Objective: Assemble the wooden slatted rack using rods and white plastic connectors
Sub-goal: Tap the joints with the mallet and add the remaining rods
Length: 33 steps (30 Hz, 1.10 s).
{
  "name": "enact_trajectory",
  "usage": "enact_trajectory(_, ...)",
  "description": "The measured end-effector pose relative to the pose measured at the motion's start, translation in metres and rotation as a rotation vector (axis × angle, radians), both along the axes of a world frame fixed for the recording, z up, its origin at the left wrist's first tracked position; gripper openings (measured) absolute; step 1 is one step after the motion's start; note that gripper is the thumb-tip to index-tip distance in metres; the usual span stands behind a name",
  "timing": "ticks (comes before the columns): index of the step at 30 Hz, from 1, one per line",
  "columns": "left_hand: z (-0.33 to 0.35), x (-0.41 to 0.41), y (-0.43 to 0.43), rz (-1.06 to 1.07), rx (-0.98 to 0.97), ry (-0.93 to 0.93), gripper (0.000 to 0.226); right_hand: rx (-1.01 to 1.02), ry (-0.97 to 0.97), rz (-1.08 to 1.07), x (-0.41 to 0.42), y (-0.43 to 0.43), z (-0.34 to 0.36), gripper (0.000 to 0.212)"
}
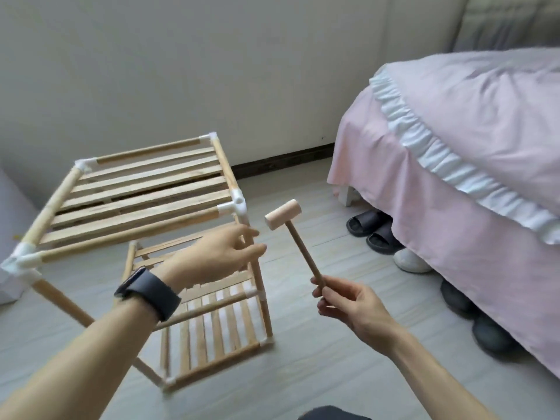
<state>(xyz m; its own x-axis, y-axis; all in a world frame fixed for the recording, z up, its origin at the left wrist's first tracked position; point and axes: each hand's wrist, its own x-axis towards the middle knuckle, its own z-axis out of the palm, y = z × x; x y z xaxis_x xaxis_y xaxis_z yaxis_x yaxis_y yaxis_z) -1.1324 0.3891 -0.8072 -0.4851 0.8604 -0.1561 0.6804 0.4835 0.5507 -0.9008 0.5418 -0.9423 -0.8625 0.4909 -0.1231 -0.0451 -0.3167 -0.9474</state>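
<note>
right hand [351,310] gripping mallet [298,237], left hand [218,256] near rack [136,189]

Pale wall [181,71], grey floor [303,374], pink-covered bed [469,147] with slippers [372,231] beneath.

Pale matt wood forms the rack [145,183], white plastic its connectors [238,204], smooth bare wood the mallet [283,218] at centre.

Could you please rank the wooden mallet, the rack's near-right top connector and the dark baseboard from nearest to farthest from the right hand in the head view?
1. wooden mallet: held in the right hand, by its handle.
2. white connector: on the rack top corner, left of the mallet head.
3. dark baseboard: far back, beyond the rack.
</note>
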Motion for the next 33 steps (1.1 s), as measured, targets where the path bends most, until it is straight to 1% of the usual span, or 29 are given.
enact_trajectory(2, 0.034, 0.018, -0.006, 0.000, 0.236, -0.176, 0.048, 0.051, 0.034, 0.043, 0.000, -0.008, 0.023, 0.031)
enact_trajectory(3, 0.046, 0.026, -0.011, -0.010, 0.306, -0.187, 0.049, 0.077, 0.042, 0.058, -0.001, -0.012, 0.033, 0.031)
enact_trajectory(5, 0.059, 0.040, -0.019, 0.005, 0.391, -0.086, 0.042, 0.106, 0.053, 0.078, -0.003, -0.020, 0.047, 0.031)
enact_trajectory(7, 0.064, 0.048, -0.030, 0.089, 0.444, -0.008, 0.034, 0.095, 0.078, 0.081, -0.007, -0.026, 0.057, 0.031)
enact_trajectory(8, 0.063, 0.050, -0.036, 0.135, 0.468, -0.019, 0.032, 0.051, 0.104, 0.054, -0.010, -0.028, 0.063, 0.029)
enact_trajectory(11, 0.056, 0.052, -0.055, 0.223, 0.504, -0.148, 0.027, -0.240, 0.218, -0.125, -0.025, -0.032, 0.090, 0.016)
enact_trajectory(13, 0.050, 0.054, -0.065, 0.255, 0.511, -0.189, 0.027, -0.326, 0.263, -0.220, -0.038, -0.035, 0.116, 0.019)
enact_trajectory(14, 0.047, 0.055, -0.069, 0.263, 0.510, -0.178, 0.027, -0.317, 0.268, -0.258, -0.046, -0.037, 0.129, 0.025)
enact_trajectory(16, 0.046, 0.054, -0.071, 0.253, 0.498, -0.111, 0.027, -0.221, 0.268, -0.337, -0.064, -0.041, 0.156, 0.037)
enact_trajectory(17, 0.047, 0.052, -0.071, 0.231, 0.486, -0.062, 0.025, -0.194, 0.299, -0.364, -0.073, -0.044, 0.171, 0.041)
enact_trajectory(19, 0.051, 0.042, -0.068, 0.167, 0.442, 0.091, 0.019, -0.254, 0.442, -0.351, -0.089, -0.045, 0.204, 0.042)
enact_trajectory(20, 0.052, 0.035, -0.067, 0.143, 0.408, 0.221, 0.019, -0.280, 0.522, -0.345, -0.097, -0.045, 0.221, 0.043)
enact_trajectory(22, 0.053, 0.017, -0.064, 0.144, 0.331, 0.559, 0.029, -0.226, 0.596, -0.409, -0.112, -0.042, 0.252, 0.047)
enact_trajectory(23, 0.053, 0.006, -0.061, 0.179, 0.306, 0.686, 0.036, -0.161, 0.603, -0.443, -0.120, -0.042, 0.263, 0.051)
enact_trajectory(24, 0.053, -0.005, -0.059, 0.238, 0.278, 0.744, 0.042, -0.089, 0.601, -0.456, -0.128, -0.043, 0.270, 0.055)
enact_trajectory(25, 0.054, -0.015, -0.057, 0.307, 0.232, 0.747, 0.048, -0.021, 0.596, -0.449, -0.137, -0.044, 0.274, 0.058)
enact_trajectory(26, 0.053, -0.025, -0.054, 0.364, 0.174, 0.711, 0.053, 0.039, 0.589, -0.430, -0.146, -0.046, 0.275, 0.060)
enact_trajectory(29, 0.038, -0.044, -0.046, 0.418, -0.017, 0.594, 0.058, 0.156, 0.562, -0.356, -0.173, -0.050, 0.273, 0.059)
enact_trajectory(31, 0.026, -0.047, -0.043, 0.442, -0.060, 0.578, 0.058, 0.207, 0.547, -0.328, -0.187, -0.047, 0.272, 0.054)
enact_trajectory(33, 0.019, -0.050, -0.042, 0.471, -0.047, 0.585, 0.060, 0.301, 0.501, -0.315, -0.198, -0.046, 0.264, 0.051)
